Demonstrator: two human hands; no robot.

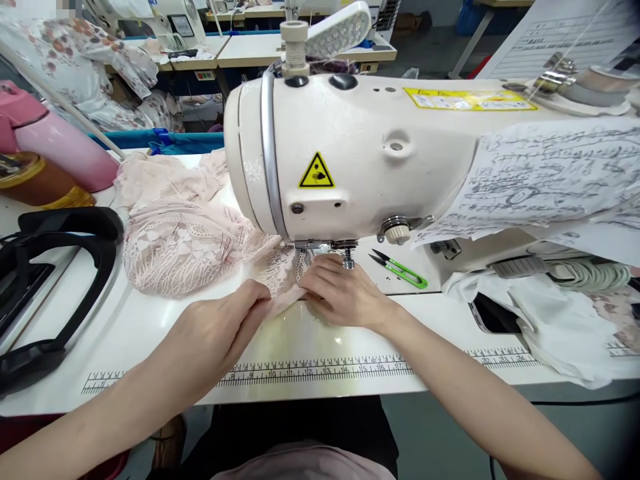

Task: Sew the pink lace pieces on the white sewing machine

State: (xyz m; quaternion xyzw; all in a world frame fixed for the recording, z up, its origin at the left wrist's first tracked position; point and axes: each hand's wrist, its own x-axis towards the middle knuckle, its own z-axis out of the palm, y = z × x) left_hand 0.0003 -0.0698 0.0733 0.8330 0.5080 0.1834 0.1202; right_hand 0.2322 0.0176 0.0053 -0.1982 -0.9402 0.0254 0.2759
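A cream sewing machine [360, 147] stands across the white table [125, 327]. Pale pink lace fabric [175, 233] lies bunched to its left and runs under the presser foot [320, 250]. My left hand [220, 327] pinches the near edge of the lace, fingers closed on it. Just in front of the presser foot, my right hand [340, 290] lies on the lace with its fingers pressed down and curled over the cloth.
Green thread snips [400, 268] lie right of the needle. Handwritten paper sheets [540, 180] hang off the machine arm, with white cloth [550, 320] below. A black frame [50, 280] and pink bottle [65, 147] sit at left. A printed ruler [320, 369] marks the table's front edge.
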